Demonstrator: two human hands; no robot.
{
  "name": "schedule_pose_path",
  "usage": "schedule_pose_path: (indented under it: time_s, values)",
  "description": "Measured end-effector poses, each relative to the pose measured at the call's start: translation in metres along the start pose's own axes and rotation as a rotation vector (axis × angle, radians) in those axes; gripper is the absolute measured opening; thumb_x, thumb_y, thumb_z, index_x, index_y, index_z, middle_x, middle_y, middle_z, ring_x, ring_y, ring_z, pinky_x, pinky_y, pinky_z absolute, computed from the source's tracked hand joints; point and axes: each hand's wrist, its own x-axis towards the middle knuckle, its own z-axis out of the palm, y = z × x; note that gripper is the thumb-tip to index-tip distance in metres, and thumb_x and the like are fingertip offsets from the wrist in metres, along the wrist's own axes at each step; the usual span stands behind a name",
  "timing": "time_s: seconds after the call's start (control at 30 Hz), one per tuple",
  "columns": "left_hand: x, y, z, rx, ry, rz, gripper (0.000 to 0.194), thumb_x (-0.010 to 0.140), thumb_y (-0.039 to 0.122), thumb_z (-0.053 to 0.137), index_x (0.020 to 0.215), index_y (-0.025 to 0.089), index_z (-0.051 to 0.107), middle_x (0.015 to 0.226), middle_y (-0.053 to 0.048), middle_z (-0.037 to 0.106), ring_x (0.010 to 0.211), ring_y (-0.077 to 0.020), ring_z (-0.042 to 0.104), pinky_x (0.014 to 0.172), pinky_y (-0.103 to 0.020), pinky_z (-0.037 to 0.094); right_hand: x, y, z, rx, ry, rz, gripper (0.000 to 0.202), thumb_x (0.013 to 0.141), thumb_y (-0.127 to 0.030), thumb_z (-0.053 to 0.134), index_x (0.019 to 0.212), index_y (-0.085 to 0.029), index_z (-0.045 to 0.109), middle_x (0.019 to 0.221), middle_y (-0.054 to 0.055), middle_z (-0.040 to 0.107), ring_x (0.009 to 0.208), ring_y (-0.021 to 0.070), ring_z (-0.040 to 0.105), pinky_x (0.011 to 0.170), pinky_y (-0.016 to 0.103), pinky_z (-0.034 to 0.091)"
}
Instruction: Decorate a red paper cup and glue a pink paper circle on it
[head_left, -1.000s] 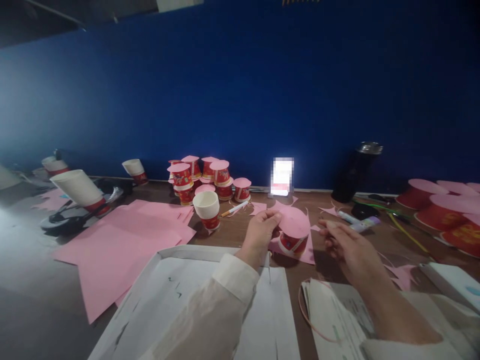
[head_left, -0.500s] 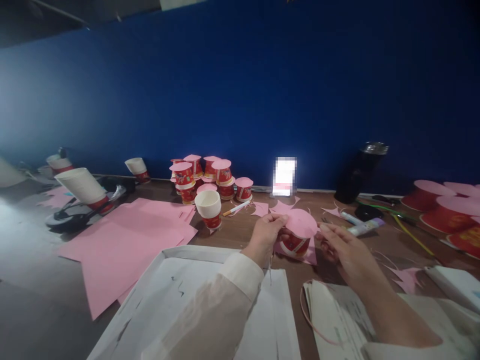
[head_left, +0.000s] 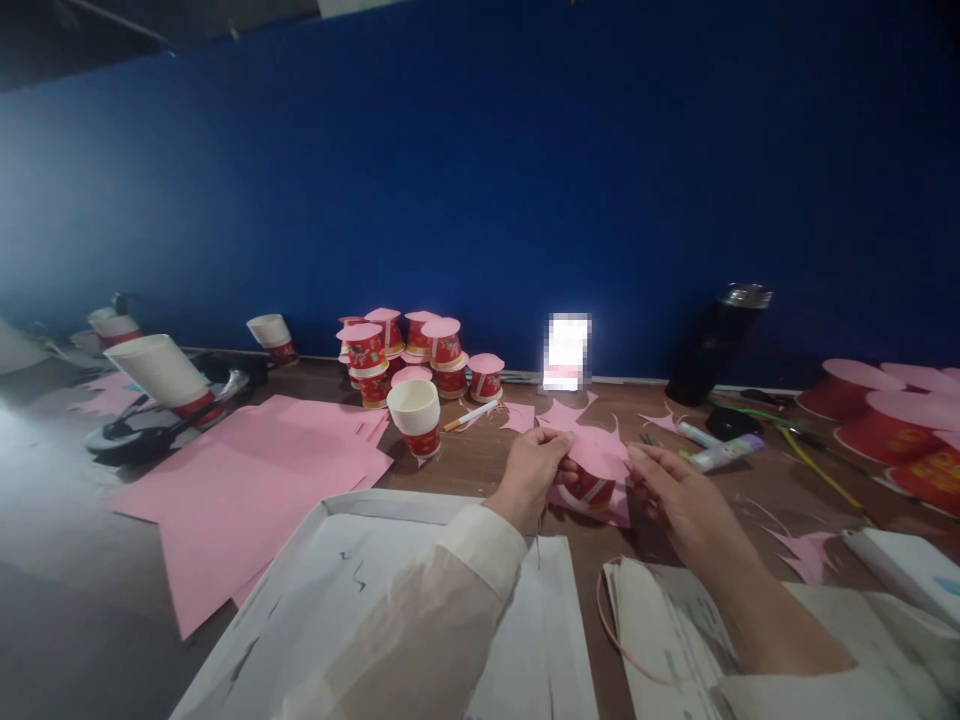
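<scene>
A round pink paper disc [head_left: 598, 453] lies over the top of an upside-down red paper cup [head_left: 587, 493]. My left hand [head_left: 531, 470] pinches the disc's left edge between thumb and fingers. On the opposite edge, my right hand [head_left: 675, 498] has its thumb and fingertips closed on the paper. Beneath the cup is a pink paper scrap [head_left: 621, 512]. Part of the cup's side is covered by the disc and my left fingers. Whether the disc is stuck to the cup I cannot tell.
Left of my hands stand nested white-rimmed cups [head_left: 415, 408] and several stacked red cups with pink discs [head_left: 442, 345]. Pink sheets [head_left: 262, 490] lie beside a white tray [head_left: 352, 507]. A lit phone [head_left: 567, 352], glue sticks [head_left: 726, 454] and a black bottle [head_left: 709, 345] are behind.
The disc sits slightly lower over the cup. My right fingertips have moved a little left, in against its edge. My left hand keeps almost the same place.
</scene>
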Motion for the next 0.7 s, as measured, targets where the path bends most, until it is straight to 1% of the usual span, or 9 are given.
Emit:
schedule_pose_path:
  time_s: [0.13, 0.23, 0.43, 0.57, 0.7]
  values:
    - [0.0012, -0.0009, 0.0003, 0.017, 0.008, 0.000, 0.015, 0.089, 0.014, 0.064, 0.075, 0.015, 0.059, 0.050, 0.004, 0.054, 0.042, -0.0059, 0.050, 0.045, -0.015, 0.045, 0.0023, 0.0032, 0.0033, 0.020, -0.018, 0.038, 0.044, 0.063, -0.047, 0.091, 0.093, -0.021, 0.074, 0.063, -0.002, 0.063, 0.049, 0.0091, 0.051, 0.040, 0.018, 0.041]
    - [0.0019, -0.0022, -0.0005, 0.036, 0.016, -0.002, 0.014, 0.087, 0.016, 0.067, 0.074, 0.015, 0.060, 0.049, 0.005, 0.053, 0.041, -0.0060, 0.048, 0.044, -0.016, 0.044, 0.0027, 0.0046, 0.0055, 0.037, -0.040, 0.044, 0.045, 0.063, -0.047, 0.091, 0.096, -0.021, 0.073, 0.064, -0.002, 0.065, 0.050, 0.0087, 0.052, 0.041, 0.018, 0.040]
    - [0.0018, -0.0033, -0.0019, 0.081, 0.006, 0.020, 0.018, 0.086, 0.020, 0.070, 0.072, 0.015, 0.059, 0.050, 0.005, 0.052, 0.040, -0.0058, 0.046, 0.044, -0.016, 0.039, 0.0000, 0.0019, 0.0084, 0.069, 0.012, 0.058, 0.050, 0.056, -0.043, 0.094, 0.095, -0.021, 0.073, 0.057, -0.004, 0.060, 0.047, 0.0077, 0.049, 0.039, 0.016, 0.037]
    - [0.0026, -0.0062, -0.0036, 0.088, -0.006, 0.038, 0.024, 0.084, 0.028, 0.074, 0.071, 0.016, 0.058, 0.051, 0.004, 0.052, 0.042, -0.0064, 0.047, 0.045, -0.017, 0.039, 0.0015, 0.0034, 0.0064, 0.078, -0.012, 0.039, 0.051, 0.058, -0.043, 0.094, 0.098, -0.020, 0.072, 0.055, -0.005, 0.058, 0.045, 0.0068, 0.046, 0.038, 0.015, 0.035]
    - [0.0047, -0.0100, -0.0052, 0.090, -0.010, 0.049, 0.028, 0.082, 0.035, 0.076, 0.072, 0.016, 0.059, 0.054, 0.003, 0.054, 0.044, -0.0065, 0.047, 0.045, -0.017, 0.039, 0.0040, 0.0058, 0.0045, 0.074, -0.027, 0.031, 0.048, 0.060, -0.043, 0.093, 0.098, -0.021, 0.073, 0.058, -0.004, 0.060, 0.047, 0.0075, 0.048, 0.039, 0.017, 0.036]
